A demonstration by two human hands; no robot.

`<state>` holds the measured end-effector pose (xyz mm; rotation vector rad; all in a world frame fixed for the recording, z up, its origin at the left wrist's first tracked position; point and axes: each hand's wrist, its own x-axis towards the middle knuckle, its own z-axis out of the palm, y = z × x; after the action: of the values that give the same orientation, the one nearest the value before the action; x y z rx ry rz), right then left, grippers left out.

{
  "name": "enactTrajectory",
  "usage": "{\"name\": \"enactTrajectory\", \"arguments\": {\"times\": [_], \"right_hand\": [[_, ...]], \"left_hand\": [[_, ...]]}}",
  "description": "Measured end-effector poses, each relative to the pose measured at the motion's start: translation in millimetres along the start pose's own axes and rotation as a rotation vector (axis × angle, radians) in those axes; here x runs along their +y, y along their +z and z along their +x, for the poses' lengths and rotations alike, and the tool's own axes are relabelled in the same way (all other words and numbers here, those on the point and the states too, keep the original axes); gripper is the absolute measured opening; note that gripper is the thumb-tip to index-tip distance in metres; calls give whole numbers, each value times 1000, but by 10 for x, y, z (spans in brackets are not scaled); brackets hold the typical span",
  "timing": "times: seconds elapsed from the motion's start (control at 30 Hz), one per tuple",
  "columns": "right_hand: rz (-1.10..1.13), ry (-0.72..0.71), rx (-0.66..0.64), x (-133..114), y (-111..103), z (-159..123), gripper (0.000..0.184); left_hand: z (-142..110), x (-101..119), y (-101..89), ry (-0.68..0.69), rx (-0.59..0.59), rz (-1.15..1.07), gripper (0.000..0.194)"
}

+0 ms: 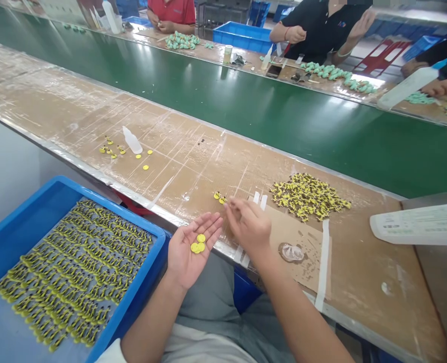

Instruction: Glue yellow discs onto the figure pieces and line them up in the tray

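My left hand [192,249] is palm up with its fingers stretched out, over the table's front edge. Several flat yellow discs [197,247] rest on its palm. My right hand [249,225] is closed in a pinch just to the right of it; whatever its fingertips hold is too small or hidden to make out. Right beside those fingertips, small yellow-and-black pieces with round discs [217,195] stand on the table. A pile of small yellow-and-black pieces [308,195] lies to the right, behind a taped cardboard sheet [276,214] with a clear, wet-looking blob [292,252] on it.
A blue tray [62,184] at the lower left holds rows of yellow-and-black pieces. A white squeeze bottle [132,140] lies among loose discs and pieces. A larger white bottle [420,224] is at right. Beyond the green belt [208,96], co-workers sit with green pieces [181,41].
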<state>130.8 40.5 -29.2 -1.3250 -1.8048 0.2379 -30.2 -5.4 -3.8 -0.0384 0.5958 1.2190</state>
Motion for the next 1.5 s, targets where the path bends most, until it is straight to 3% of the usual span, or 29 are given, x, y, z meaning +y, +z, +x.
{"name": "enactTrajectory", "arguments": {"times": [0.07,0.13,0.23,0.33,0.53,0.8,0.93,1.2,1.33,1.4,1.5], "right_hand": [[182,-40,-84,-151,-121,-113,24],[310,-74,-257,-270,-214,-209,26],[340,-71,-432,-325,-288,-283,28],[320,-29,-489,-281,-326,-305,25],[326,49,-390,-235,-432,-359,17],[242,170,-420,-250,-586,-418,29],[257,306,-432,-289,-663,-405,29],[484,565,-380,-241,-772,-477,28],[820,750,-248,-205,-808,-558,29],[996,889,-149,-221,-835,-593,31],[1185,1034,-9,-286,-869,-645,35]], "left_hand": [[-6,-21,9,-16,-8,27,37],[-10,-52,25,-48,-18,63,39],[-9,-112,54,-99,-27,92,43],[-1,-180,77,-138,-14,117,43],[12,-325,130,-141,46,187,38],[-22,-494,220,-156,73,214,36],[-35,-566,237,-136,67,229,33],[-24,-708,256,-121,85,203,30],[-27,-712,233,-89,112,222,28],[-57,-708,204,-42,77,269,23],[-119,-726,158,-69,-66,395,25]]}}
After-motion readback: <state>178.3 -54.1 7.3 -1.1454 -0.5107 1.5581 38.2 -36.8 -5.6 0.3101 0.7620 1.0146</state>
